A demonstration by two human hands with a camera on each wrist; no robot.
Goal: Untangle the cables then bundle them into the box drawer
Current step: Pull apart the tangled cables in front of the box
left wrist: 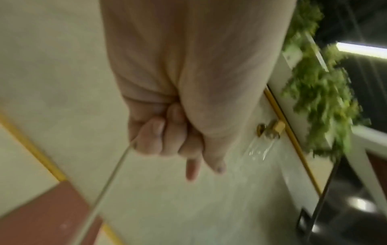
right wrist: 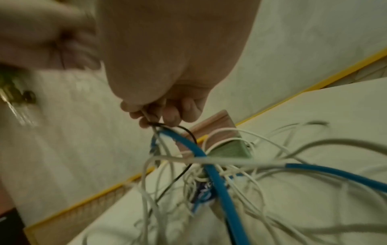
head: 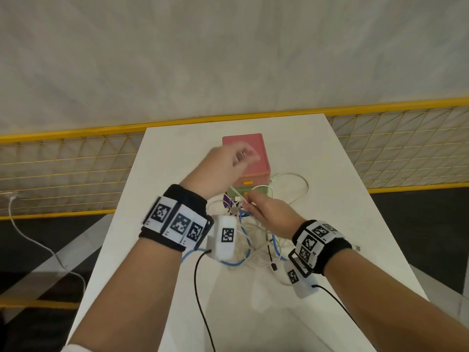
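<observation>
Both my forearms reach forward, each wrist wrapped in a black band with white square-patterned marker tags. My left hand [head: 223, 163] is raised higher and further out, blurred, its fingers [left wrist: 150, 132] curled into a fist that pinches a thin white cable [left wrist: 108, 182] running down from it. My right hand [head: 269, 212] sits lower and nearer, palm down, its fingertips [right wrist: 144, 114] bunched together and pinching thin strands at the top of the tangle of white, blue and black cables [right wrist: 209, 174].
</observation>
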